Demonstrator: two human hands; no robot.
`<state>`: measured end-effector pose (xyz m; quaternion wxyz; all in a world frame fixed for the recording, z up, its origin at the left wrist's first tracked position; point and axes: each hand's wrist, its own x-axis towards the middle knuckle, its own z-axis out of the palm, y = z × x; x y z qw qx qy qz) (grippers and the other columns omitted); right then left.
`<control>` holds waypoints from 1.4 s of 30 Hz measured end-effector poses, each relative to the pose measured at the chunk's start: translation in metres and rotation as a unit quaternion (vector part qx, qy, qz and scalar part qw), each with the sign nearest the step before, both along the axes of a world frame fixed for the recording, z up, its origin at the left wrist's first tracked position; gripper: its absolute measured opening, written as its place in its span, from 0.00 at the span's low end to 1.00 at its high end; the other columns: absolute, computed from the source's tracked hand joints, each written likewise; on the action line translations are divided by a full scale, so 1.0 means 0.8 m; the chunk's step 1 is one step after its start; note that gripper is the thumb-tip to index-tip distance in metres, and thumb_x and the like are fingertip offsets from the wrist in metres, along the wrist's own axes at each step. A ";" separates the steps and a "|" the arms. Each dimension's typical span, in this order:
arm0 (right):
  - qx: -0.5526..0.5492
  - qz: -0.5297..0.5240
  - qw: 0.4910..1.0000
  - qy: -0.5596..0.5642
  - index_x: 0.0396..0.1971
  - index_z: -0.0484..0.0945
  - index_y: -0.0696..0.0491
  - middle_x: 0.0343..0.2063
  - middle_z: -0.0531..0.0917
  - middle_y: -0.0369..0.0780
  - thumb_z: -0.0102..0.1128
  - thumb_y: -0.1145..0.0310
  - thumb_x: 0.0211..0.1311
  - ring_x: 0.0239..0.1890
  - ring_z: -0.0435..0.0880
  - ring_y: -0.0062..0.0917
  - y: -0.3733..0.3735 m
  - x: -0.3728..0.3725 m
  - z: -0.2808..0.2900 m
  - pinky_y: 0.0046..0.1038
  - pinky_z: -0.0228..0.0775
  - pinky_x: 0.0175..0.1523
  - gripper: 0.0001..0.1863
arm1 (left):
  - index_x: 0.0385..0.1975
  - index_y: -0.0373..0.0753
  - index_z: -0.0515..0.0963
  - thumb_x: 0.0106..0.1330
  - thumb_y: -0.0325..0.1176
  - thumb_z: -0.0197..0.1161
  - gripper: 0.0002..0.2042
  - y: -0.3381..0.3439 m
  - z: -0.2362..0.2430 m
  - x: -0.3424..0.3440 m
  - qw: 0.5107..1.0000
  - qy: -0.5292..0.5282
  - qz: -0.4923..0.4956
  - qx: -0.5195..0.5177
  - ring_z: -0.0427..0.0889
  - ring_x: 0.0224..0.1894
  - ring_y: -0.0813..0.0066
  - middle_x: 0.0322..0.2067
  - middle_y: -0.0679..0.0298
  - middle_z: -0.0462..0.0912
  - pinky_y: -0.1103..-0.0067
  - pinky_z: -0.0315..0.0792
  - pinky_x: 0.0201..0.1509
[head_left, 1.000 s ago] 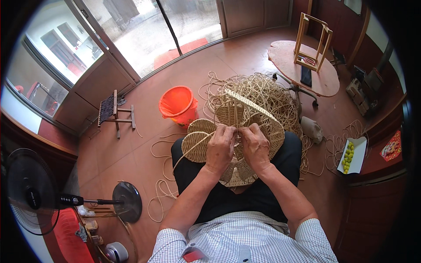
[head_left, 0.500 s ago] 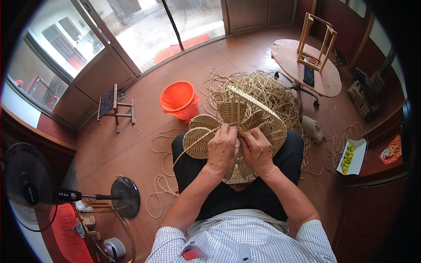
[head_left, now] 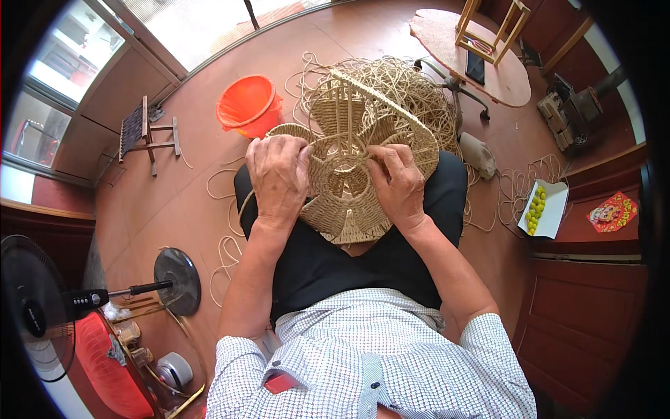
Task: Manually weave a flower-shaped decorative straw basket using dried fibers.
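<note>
A flower-shaped woven cord piece, with several petals and a braided rim, rests on my lap between my knees. My left hand is closed at its left petals, and a pale cord trails from under this hand. The fingertips there are partly hidden by the back of the hand. On the other side, my right hand pinches at the woven strands just right of the open centre ring. Upright bare strands run from the ring to the far rim.
Beyond my knees lies a big tangled cord heap. An orange bucket and a folding stool stand left; a pedestal fan is nearer. At right are a round wooden table and a white tray of yellow-green fruit.
My hands, close together at the centre before, are now apart: the left has moved left, the right stays by the ring. The whole view has shifted, with the room further up and left.
</note>
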<state>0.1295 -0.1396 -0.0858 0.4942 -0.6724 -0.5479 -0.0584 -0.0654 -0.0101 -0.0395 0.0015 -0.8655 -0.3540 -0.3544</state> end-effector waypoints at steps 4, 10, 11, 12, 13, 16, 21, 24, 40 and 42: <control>0.022 -0.002 0.999 -0.041 0.48 0.89 0.52 0.40 0.85 0.40 0.75 0.78 0.66 0.37 0.89 0.33 0.000 0.002 -0.004 0.33 0.82 0.42 0.12 | 0.43 0.43 0.86 0.74 0.34 0.72 0.05 -0.001 -0.001 0.001 0.999 -0.027 -0.006 0.043 0.84 0.53 0.57 0.42 0.63 0.87 0.61 0.72 0.66; 0.038 0.000 0.998 -0.054 0.47 0.89 0.49 0.40 0.86 0.38 0.76 0.75 0.66 0.39 0.90 0.36 0.001 -0.003 0.002 0.37 0.83 0.44 0.11 | 0.43 0.41 0.85 0.77 0.33 0.70 0.04 -0.023 -0.007 -0.018 0.996 -0.087 -0.004 0.002 0.88 0.35 0.58 0.39 0.60 0.88 0.66 0.80 0.37; 0.033 -0.004 0.997 -0.064 0.47 0.90 0.48 0.40 0.85 0.37 0.76 0.74 0.66 0.39 0.90 0.35 0.003 -0.005 0.003 0.36 0.83 0.44 0.11 | 0.41 0.42 0.84 0.77 0.33 0.70 0.04 -0.027 -0.004 -0.023 0.996 -0.083 -0.004 -0.019 0.88 0.34 0.57 0.35 0.61 0.86 0.65 0.79 0.37; 0.027 -0.008 0.997 -0.073 0.47 0.90 0.48 0.40 0.85 0.37 0.76 0.74 0.66 0.38 0.90 0.34 0.003 -0.006 0.003 0.36 0.83 0.44 0.11 | 0.40 0.43 0.83 0.77 0.34 0.69 0.04 -0.031 -0.003 -0.029 0.996 -0.080 -0.004 -0.040 0.87 0.32 0.56 0.32 0.62 0.85 0.65 0.79 0.36; 0.026 -0.008 0.997 -0.072 0.47 0.90 0.48 0.40 0.85 0.37 0.76 0.74 0.66 0.38 0.90 0.34 0.004 -0.005 0.002 0.36 0.83 0.44 0.11 | 0.40 0.43 0.83 0.77 0.34 0.69 0.04 -0.035 -0.004 -0.035 0.996 -0.079 -0.004 -0.041 0.87 0.32 0.56 0.32 0.62 0.85 0.65 0.79 0.36; 0.007 -0.013 0.997 -0.074 0.48 0.91 0.47 0.39 0.84 0.36 0.77 0.71 0.65 0.37 0.89 0.33 0.007 -0.004 0.004 0.35 0.82 0.43 0.12 | 0.38 0.41 0.83 0.77 0.34 0.69 0.06 -0.046 -0.005 -0.053 0.979 -0.067 0.004 -0.193 0.88 0.31 0.54 0.28 0.58 0.85 0.63 0.78 0.35; -0.012 0.003 0.996 -0.086 0.47 0.92 0.46 0.38 0.82 0.35 0.79 0.68 0.62 0.37 0.88 0.31 0.007 -0.013 0.015 0.36 0.81 0.42 0.13 | 0.35 0.38 0.83 0.77 0.36 0.70 0.10 -0.041 -0.005 -0.074 0.952 -0.094 0.015 -0.290 0.88 0.27 0.56 0.24 0.55 0.85 0.65 0.76 0.34; -0.018 0.007 0.996 -0.087 0.45 0.92 0.46 0.37 0.82 0.34 0.80 0.68 0.61 0.37 0.87 0.31 0.007 -0.011 0.012 0.36 0.81 0.42 0.12 | 0.35 0.36 0.82 0.78 0.35 0.69 0.10 -0.044 0.004 -0.076 0.945 -0.088 0.007 -0.316 0.84 0.27 0.67 0.24 0.58 0.84 0.69 0.75 0.35; -0.003 0.010 0.993 -0.117 0.55 0.87 0.45 0.48 0.85 0.39 0.82 0.61 0.59 0.49 0.89 0.37 0.020 -0.042 0.024 0.38 0.82 0.51 0.24 | 0.38 0.32 0.85 0.79 0.31 0.69 0.08 -0.089 0.069 -0.049 0.925 -0.056 -0.118 -0.356 0.76 0.28 0.83 0.23 0.66 0.79 0.76 0.72 0.34; 0.007 0.002 0.993 -0.115 0.54 0.87 0.45 0.49 0.85 0.38 0.81 0.58 0.59 0.47 0.88 0.36 0.026 -0.040 0.013 0.39 0.82 0.49 0.23 | 0.39 0.31 0.85 0.79 0.30 0.69 0.08 -0.080 0.082 -0.038 0.934 -0.037 -0.135 -0.329 0.76 0.28 0.83 0.24 0.64 0.81 0.76 0.73 0.34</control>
